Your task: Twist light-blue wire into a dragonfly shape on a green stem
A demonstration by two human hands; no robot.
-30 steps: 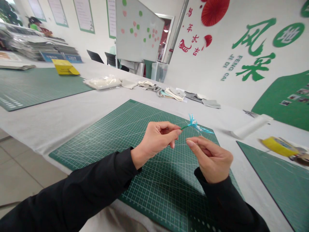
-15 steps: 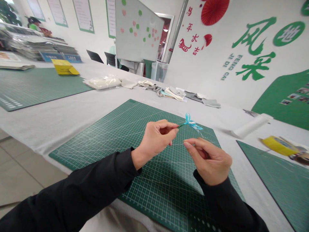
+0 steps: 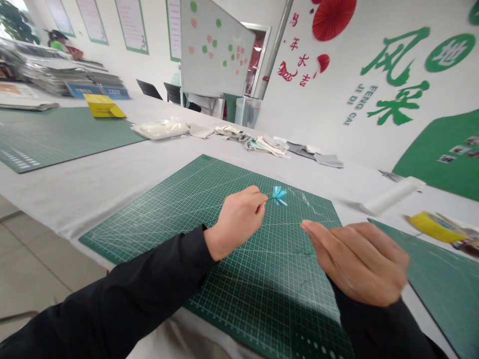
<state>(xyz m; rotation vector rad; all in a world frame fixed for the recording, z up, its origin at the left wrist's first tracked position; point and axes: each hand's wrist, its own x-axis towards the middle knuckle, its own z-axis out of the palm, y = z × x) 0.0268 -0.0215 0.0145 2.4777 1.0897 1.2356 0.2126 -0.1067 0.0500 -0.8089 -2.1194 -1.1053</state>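
My left hand is closed in a pinch on the thin dark stem of a small blue artificial flower, whose looped petals have glittery white parts. The bloom points to the right, above the green cutting mat. To the right and nearer to me, my right hand is closed too, thumb and forefinger tips pressed together. Whatever lies between those fingertips is too fine to make out. A gap separates the right hand from the flower.
Two more cutting mats lie at the left and right. Behind are a yellow box, a plastic bag and fabric scraps. A white roll and yellow tape lie right. A person is at the far left.
My right hand has moved right and towards me, away from the flower, and turned its back up. My left hand has rolled over slightly, and the flower has shifted left.
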